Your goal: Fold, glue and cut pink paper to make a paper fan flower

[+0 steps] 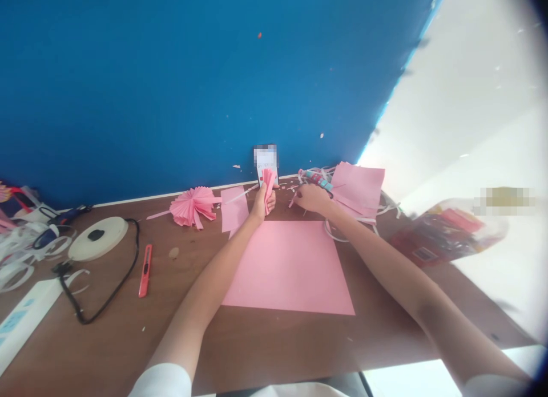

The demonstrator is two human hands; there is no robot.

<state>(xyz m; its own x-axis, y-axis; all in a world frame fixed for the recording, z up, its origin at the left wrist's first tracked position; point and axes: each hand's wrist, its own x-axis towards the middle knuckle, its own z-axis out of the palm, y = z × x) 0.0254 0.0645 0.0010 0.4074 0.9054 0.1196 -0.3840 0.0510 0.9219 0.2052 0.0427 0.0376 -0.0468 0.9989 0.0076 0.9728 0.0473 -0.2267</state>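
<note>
My left hand [260,204] is closed around a pleated strip of pink paper [268,186], held upright in front of a propped-up phone [266,154]. To the right, my right hand [313,198] is closed, its fingers bent down near the tabletop. A small pink piece [293,201] shows at its fingertips, too small to make out. Below both hands a large pink sheet [291,271] lies flat. A pleated pink paper fan [193,207] rests left of my left hand, beside a smaller pink sheet [235,206].
Pink sheets [362,186] are stacked at the right, beside a blue-and-red tube-like item [319,179] and white strips. Leftward lie a red box cutter [145,270], a round white device [98,238] with a black cable [136,260], and a white power strip [28,323]. A plastic bag [454,229] sits far right.
</note>
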